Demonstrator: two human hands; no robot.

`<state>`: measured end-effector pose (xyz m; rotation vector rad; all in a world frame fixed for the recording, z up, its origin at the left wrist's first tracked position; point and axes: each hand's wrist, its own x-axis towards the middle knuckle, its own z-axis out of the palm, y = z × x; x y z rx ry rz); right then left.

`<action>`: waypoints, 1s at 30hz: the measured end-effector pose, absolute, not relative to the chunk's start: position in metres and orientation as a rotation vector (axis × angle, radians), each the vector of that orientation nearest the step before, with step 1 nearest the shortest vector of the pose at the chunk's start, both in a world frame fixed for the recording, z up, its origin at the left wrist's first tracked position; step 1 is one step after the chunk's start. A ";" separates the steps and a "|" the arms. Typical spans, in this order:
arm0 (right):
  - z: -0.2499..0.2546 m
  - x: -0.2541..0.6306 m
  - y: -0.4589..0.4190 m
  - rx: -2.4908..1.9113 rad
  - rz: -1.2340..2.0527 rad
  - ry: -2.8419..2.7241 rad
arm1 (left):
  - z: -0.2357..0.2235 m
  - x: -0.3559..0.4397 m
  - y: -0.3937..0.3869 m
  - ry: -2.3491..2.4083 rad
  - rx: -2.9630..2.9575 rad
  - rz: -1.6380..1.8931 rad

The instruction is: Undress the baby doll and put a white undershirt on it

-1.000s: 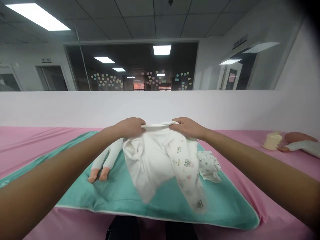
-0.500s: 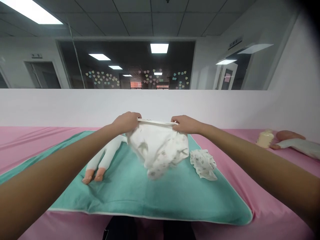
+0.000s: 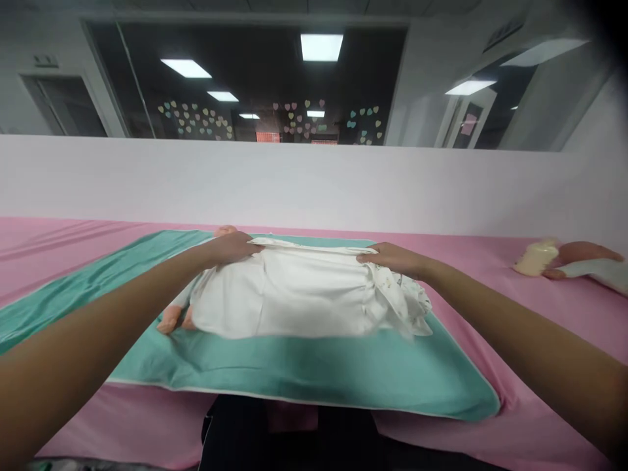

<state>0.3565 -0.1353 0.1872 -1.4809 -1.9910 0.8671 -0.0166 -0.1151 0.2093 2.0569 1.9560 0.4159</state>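
Observation:
A white cloth (image 3: 304,294) with a small print near its right end hangs stretched between my hands, low over the green mat (image 3: 314,373); whether it is a garment I cannot tell. My left hand (image 3: 234,247) is closed on its upper left corner. At the upper right, my right hand (image 3: 395,257) pinches the same edge. Behind the left part of the cloth lies a baby doll (image 3: 169,318) in white; its feet and a bit of its head show. A crumpled printed cloth (image 3: 420,302) shows partly beyond my right hand.
A pink sheet (image 3: 456,255) covers the surface around the mat. On the right stand a cream pump bottle (image 3: 536,258) and, beside it, another doll (image 3: 589,261). A white wall (image 3: 294,186) with a window above runs along the back.
The cloth has spread wider and come lower, now covering part of the doll and the crumpled cloth. My hands have moved farther apart, and the view has tilted down.

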 end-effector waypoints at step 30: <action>0.001 0.298 -0.092 -1.249 0.287 -2.628 | -0.017 0.034 -0.031 1.517 2.757 0.382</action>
